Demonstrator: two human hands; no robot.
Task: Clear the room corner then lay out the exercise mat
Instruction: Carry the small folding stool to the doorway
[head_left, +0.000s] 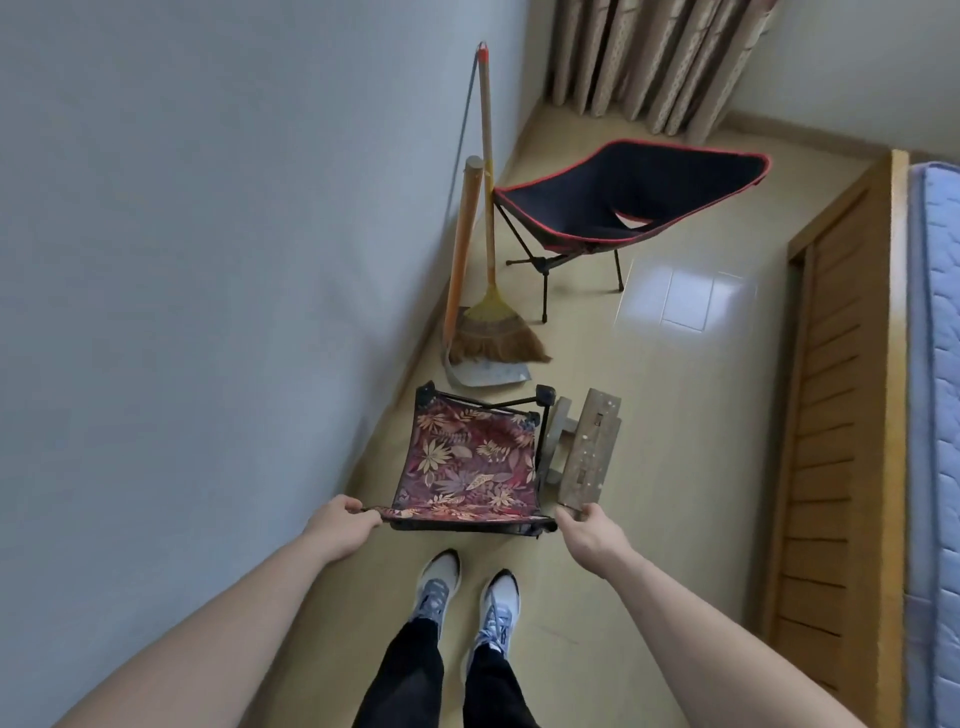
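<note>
My left hand (345, 522) pinches the near left corner of the floral-patterned fabric folding stool (470, 462), and my right hand (584, 530) grips its near right corner, fingers curled on the black frame. The stool sits by the white wall (208, 260), just ahead of my grey sneakers (465, 592). A small wooden stool (584, 452) lies on its side just beside it. Beyond, a straw broom (491, 332) and metal dustpan (485, 371) lean at the wall, near a black red-trimmed camping chair (623, 195).
</note>
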